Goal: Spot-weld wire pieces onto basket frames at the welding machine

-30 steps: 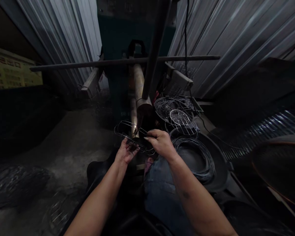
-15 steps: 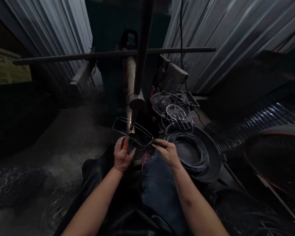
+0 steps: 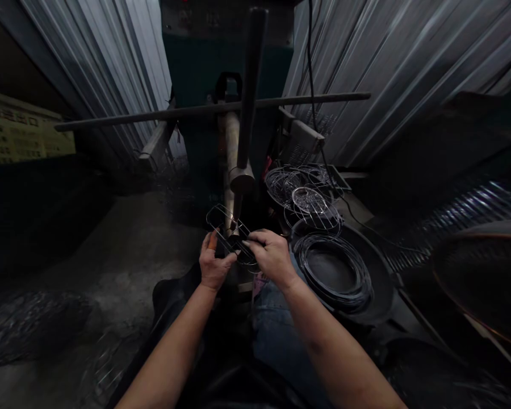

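Both my hands grip a small oval wire frame [image 3: 226,227] in front of my lap. My left hand [image 3: 213,264] is closed on its left side, the thumb on top. My right hand [image 3: 271,255] pinches its right side, fingers curled. The frame's far end lies under the tip of a vertical metal rod [image 3: 241,184] of the green machine [image 3: 225,68] ahead. My legs in jeans [image 3: 276,329] are below.
A dark round pan with coiled wire rings [image 3: 334,272] sits just right of my hands. Behind it are stacked wire racks [image 3: 306,196]. A horizontal bar [image 3: 208,108] crosses the machine. Corrugated metal walls [image 3: 387,62] enclose both sides. Wire piles [image 3: 29,326] lie on the floor at left.
The wire frame has turned and been drawn in, so less of it sticks out leftward under the rod. My right hand moved left, closer to my left hand.
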`<control>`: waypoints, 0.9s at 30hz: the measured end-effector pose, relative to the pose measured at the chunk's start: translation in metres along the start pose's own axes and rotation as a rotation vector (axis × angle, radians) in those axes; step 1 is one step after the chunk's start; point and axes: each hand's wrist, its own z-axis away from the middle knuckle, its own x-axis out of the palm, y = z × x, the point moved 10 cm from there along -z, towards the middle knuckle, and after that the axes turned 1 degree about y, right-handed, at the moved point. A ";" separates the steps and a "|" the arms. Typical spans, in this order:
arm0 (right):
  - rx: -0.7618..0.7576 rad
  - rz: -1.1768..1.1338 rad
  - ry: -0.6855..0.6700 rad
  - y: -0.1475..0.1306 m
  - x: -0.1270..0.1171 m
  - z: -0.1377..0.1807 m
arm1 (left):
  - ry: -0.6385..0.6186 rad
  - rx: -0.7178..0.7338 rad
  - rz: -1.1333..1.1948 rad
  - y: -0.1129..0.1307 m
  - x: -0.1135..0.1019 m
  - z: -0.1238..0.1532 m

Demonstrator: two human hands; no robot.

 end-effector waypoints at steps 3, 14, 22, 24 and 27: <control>0.010 0.019 0.006 0.001 0.006 -0.008 | -0.001 -0.011 0.051 -0.004 -0.001 -0.007; -0.020 0.138 0.003 -0.014 -0.005 -0.002 | -0.022 -0.251 0.320 -0.026 0.017 0.003; 0.087 -0.085 -0.009 0.027 -0.028 0.046 | -0.078 -0.371 0.490 -0.032 0.025 0.011; 0.073 -0.101 -0.028 0.023 -0.026 0.047 | -0.069 -0.410 0.539 -0.029 0.025 0.014; 0.062 -0.113 -0.062 0.015 -0.023 0.045 | -0.065 -0.448 0.570 -0.029 0.025 0.017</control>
